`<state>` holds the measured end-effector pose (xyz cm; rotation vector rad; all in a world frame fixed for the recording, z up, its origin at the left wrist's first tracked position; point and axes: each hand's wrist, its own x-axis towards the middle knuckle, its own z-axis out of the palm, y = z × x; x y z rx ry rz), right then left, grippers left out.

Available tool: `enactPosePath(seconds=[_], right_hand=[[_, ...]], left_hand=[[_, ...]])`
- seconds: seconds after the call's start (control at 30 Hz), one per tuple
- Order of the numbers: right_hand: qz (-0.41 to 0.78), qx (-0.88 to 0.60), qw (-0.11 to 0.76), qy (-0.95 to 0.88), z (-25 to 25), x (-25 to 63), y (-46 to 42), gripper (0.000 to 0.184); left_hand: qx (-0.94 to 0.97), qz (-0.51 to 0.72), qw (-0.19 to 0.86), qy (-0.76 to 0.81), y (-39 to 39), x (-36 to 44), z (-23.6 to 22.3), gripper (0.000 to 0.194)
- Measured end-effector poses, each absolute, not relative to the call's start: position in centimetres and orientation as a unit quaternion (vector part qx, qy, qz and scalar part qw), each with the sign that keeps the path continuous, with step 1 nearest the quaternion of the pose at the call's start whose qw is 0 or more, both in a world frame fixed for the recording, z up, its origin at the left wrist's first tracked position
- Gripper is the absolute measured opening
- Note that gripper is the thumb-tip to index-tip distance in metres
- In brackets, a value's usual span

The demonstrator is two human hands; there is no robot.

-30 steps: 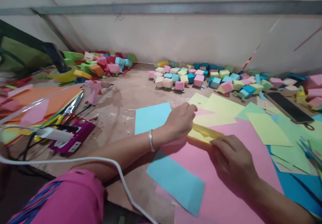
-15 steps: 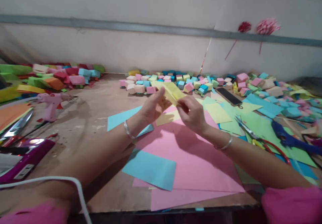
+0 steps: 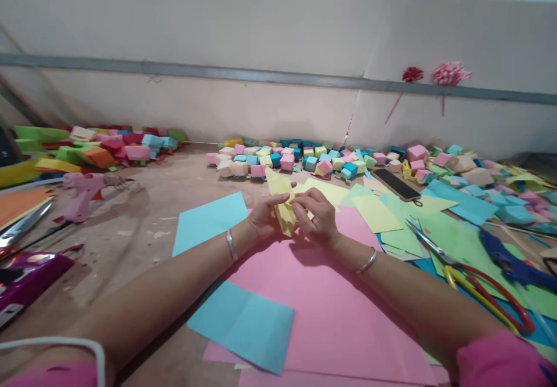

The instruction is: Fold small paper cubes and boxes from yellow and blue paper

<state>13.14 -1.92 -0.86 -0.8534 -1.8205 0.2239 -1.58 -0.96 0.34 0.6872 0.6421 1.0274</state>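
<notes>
A folded piece of yellow paper (image 3: 282, 187) stands partly shaped between my hands, creased into a narrow, box-like form. My left hand (image 3: 266, 216) wraps round it from the left, thumb on its front. From the other side, the bent fingers of my right hand (image 3: 316, 214) pinch its edge. Below both hands lie large pink sheets (image 3: 335, 306). One blue sheet (image 3: 246, 323) rests on the pink at the front, and another blue sheet (image 3: 209, 219) lies beyond my left wrist.
Small paper boxes (image 3: 287, 162) line the wall. Scissors (image 3: 461, 265), a blue glue gun (image 3: 513, 262) and a phone (image 3: 395, 185) lie right, among green sheets. Left are a pink glue gun (image 3: 82, 192), a purple device (image 3: 32, 277) and a white cable (image 3: 65, 342).
The yellow paper has gone from a flatter, slanted strip to a more upright, folded form. Both hands have come lower and closer together around it. The camera view has shifted upward.
</notes>
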Motion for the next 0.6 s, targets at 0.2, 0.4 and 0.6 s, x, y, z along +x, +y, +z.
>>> enactPosePath(seconds=[0.2, 0.4, 0.6], right_hand=[[0.213, -0.439, 0.567, -0.664, -1.3, 13.1, -1.0, 0.024], [0.219, -0.471, 0.533, -0.668, -1.6, 13.4, -0.6, 0.008], [0.224, -0.496, 0.537, -0.645, -2.1, 13.8, 0.2, 0.004]], left_hand=[[0.424, 0.437, 0.750, 0.259, -1.4, -1.8, 0.1, 0.044], [0.444, 0.453, 0.720, 0.281, -1.8, -1.1, 0.3, 0.041], [0.471, 0.527, 0.593, 0.385, -2.0, 0.4, -0.2, 0.040]])
